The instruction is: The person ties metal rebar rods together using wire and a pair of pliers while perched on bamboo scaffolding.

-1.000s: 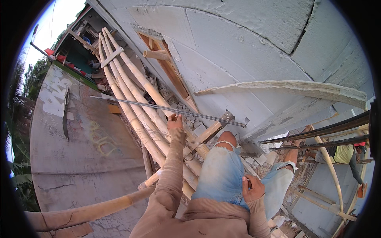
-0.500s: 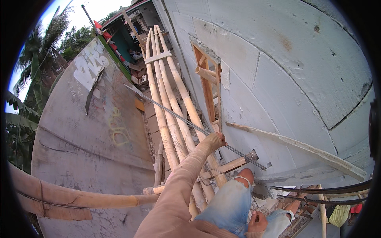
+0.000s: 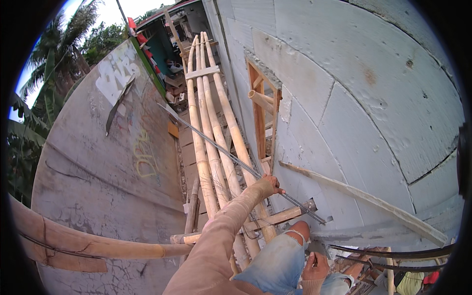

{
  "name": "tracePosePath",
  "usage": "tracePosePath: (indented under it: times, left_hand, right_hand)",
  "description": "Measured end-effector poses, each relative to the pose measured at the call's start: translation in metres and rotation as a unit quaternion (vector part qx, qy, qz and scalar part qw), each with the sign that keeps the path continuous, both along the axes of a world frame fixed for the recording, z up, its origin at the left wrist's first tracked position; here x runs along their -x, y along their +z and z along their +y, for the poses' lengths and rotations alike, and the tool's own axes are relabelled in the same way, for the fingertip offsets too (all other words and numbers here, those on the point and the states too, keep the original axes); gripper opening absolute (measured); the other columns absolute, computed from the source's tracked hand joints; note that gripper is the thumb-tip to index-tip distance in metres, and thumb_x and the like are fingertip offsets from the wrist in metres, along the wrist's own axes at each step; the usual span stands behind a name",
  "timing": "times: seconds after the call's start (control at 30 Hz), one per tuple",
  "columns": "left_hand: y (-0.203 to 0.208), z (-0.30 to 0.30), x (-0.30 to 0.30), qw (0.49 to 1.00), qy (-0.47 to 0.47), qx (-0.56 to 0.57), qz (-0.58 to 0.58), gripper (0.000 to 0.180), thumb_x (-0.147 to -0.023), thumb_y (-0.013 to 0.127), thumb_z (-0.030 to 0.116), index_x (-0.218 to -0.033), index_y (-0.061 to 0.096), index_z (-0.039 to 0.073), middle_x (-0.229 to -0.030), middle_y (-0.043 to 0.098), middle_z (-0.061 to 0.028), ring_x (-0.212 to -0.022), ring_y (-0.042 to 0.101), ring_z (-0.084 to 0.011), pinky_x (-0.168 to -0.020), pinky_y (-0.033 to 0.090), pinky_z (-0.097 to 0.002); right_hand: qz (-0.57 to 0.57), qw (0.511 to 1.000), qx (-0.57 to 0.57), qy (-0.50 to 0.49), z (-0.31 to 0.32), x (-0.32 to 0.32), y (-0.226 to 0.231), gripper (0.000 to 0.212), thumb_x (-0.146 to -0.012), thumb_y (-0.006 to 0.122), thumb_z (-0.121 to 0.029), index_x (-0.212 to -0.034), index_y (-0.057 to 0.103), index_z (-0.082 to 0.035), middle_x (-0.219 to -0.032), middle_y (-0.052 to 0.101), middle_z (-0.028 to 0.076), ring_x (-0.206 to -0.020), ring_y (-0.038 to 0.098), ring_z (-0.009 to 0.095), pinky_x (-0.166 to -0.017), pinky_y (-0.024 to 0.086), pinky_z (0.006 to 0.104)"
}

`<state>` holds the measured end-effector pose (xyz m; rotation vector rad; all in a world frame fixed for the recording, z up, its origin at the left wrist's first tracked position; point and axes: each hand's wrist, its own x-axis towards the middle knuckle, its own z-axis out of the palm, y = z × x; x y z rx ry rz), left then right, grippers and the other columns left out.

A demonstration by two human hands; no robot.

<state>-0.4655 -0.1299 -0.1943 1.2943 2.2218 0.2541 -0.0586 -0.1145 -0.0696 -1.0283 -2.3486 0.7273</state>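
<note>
My left arm stretches forward across the bamboo poles (image 3: 212, 140). Its hand, my left hand (image 3: 273, 185), is closed around a bundle of long, thin grey metal rods (image 3: 227, 153). They slant over the poles, from beside the left wall down to the foot of the grey block wall. My right hand (image 3: 316, 267) rests low by my knee, fingers curled in; whatever they may hold is hidden. Below my left hand, a short wooden beam (image 3: 280, 214) lies across the poles. Torn blue jeans (image 3: 275, 263) cover my bent legs.
The grey block wall (image 3: 339, 137) rises at right, with a wooden window frame (image 3: 256, 110) and a leaning plank (image 3: 364, 194). A stained wall (image 3: 98, 162) stands at left. Thick bamboo (image 3: 132, 250) crosses the lower left. Dark cables (image 3: 393, 251) run at lower right above rubble.
The view has shifted slightly. My left hand keeps its grip on the rods, which stay slanted across the poles. My right hand has risen a little beside my knee.
</note>
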Motion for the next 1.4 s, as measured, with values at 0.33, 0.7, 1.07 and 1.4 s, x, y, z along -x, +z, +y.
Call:
tracePosePath:
  times: [0.33,0.7,1.07,1.4]
  left_hand:
    - [0.002,0.005,0.003,0.999,-0.041,0.016,0.025,0.058,-0.084,0.061,0.065,-0.090,0.078,0.010,-0.088,0.073,-0.0140,-0.093,0.067,-0.0348,-0.092,0.048,-0.0438]
    - [0.000,0.008,0.019,0.996,-0.067,0.055,0.005,0.058,-0.086,0.059,0.064,-0.089,0.077,0.009,-0.084,0.072,-0.0168,-0.084,0.069,-0.0348,-0.081,0.054,-0.0444]
    - [0.020,0.002,0.025,0.999,-0.052,0.004,0.005,0.059,-0.085,0.062,0.062,-0.083,0.076,0.004,-0.078,0.070,-0.0197,-0.083,0.068,-0.0361,-0.079,0.053,-0.0453]
    - [0.088,-0.001,0.034,0.999,0.010,-0.021,0.042,0.058,-0.075,0.074,0.057,-0.069,0.071,-0.001,-0.069,0.066,-0.0214,-0.074,0.067,-0.0365,-0.069,0.052,-0.0465]
  right_hand:
    - [-0.007,0.997,-0.075,0.035,0.057,0.079,-0.015,0.023,-0.097,0.055,-0.022,-0.103,0.068,-0.004,-0.103,0.059,0.018,-0.083,0.062,0.036,-0.070,0.050,0.0446]
    - [-0.248,0.968,-0.015,0.038,0.102,0.136,-0.093,0.037,-0.093,0.054,-0.019,-0.128,0.058,-0.005,-0.146,0.044,0.017,-0.107,0.065,0.036,-0.088,0.053,0.0460]
    - [-0.275,0.958,-0.028,0.072,0.101,0.150,-0.116,0.024,-0.086,0.055,-0.010,-0.107,0.065,-0.007,-0.104,0.069,0.017,-0.093,0.068,0.038,-0.081,0.054,0.0493]
    - [-0.237,0.967,-0.029,0.090,0.082,0.158,-0.099,0.031,-0.078,0.058,-0.009,-0.107,0.067,-0.007,-0.099,0.069,0.019,-0.090,0.068,0.039,-0.080,0.054,0.0491]
